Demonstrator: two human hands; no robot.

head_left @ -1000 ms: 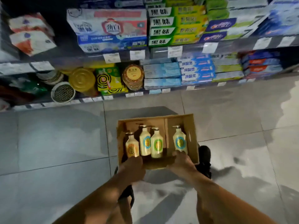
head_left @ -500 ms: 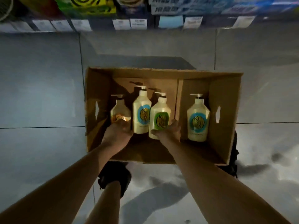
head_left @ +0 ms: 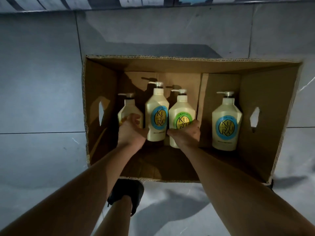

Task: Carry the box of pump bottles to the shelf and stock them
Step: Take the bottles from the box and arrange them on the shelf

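Left arm (head_left: 95,181): bare, stretched forward and down.
Left hand (head_left: 131,132): fingers curled round the leftmost bottle (head_left: 130,108).
Right arm (head_left: 221,176): out alongside, wrist straight.
Right hand (head_left: 185,133): wrapped on the green-label bottle (head_left: 180,109), thumb at its left side.

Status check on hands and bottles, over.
Left hand grips leftmost bottle. Right hand grips green-label bottle. Box on floor, top open.

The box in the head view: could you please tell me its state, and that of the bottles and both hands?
Box: open-topped, on the floor, four bottles inside.
Left hand: grips left bottle.
Right hand: grips green bottle.
Left bottle: upright, held.
Second bottle: upright, not held.
Green bottle: upright, held.
Right bottle: upright, apart, not held.
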